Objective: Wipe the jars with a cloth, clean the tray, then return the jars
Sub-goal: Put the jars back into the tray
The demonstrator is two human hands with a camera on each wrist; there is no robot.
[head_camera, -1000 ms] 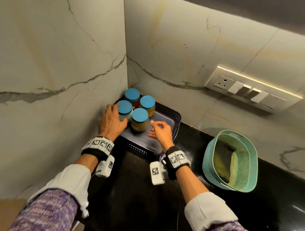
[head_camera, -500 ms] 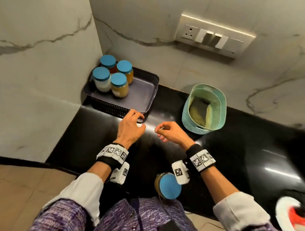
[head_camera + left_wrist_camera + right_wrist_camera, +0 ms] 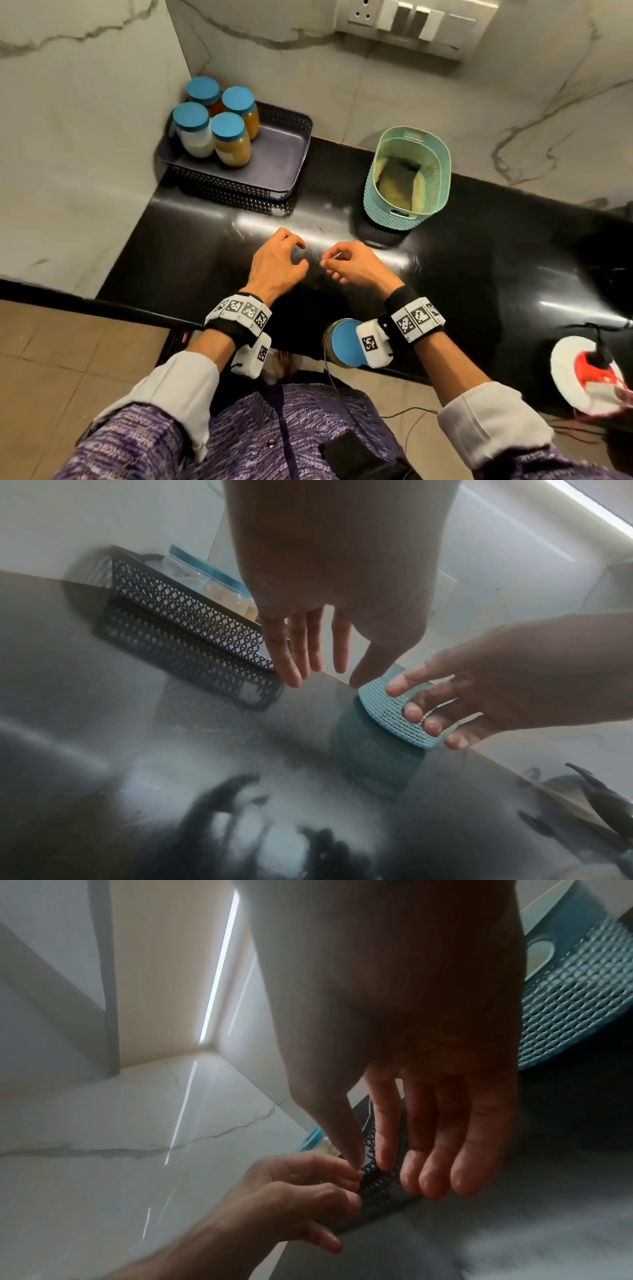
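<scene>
Several blue-lidded jars (image 3: 219, 126) stand bunched in the far left corner of a dark mesh tray (image 3: 281, 164), which sits in the corner of the black counter (image 3: 191, 246). Another blue-lidded jar (image 3: 340, 346) stands at the counter's front edge, partly hidden by my right wrist. A folded yellowish cloth (image 3: 397, 181) lies inside a teal basket (image 3: 431, 209). My left hand (image 3: 298, 255) and right hand (image 3: 330, 263) hover side by side over the counter, fingers relaxed and holding nothing. The left wrist view shows the left hand (image 3: 318, 669) with the tray (image 3: 192, 615) beyond it.
Marble walls close in the tray on the left and behind. A switch panel (image 3: 411, 24) is mounted on the back wall. A white and red object (image 3: 589, 373) lies at the right front of the counter. Bare black counter lies between the hands and the tray.
Both hands have drawn back from the jars in the tray to the middle of the counter. The head view has tilted down and back, showing the jar at the front edge.
</scene>
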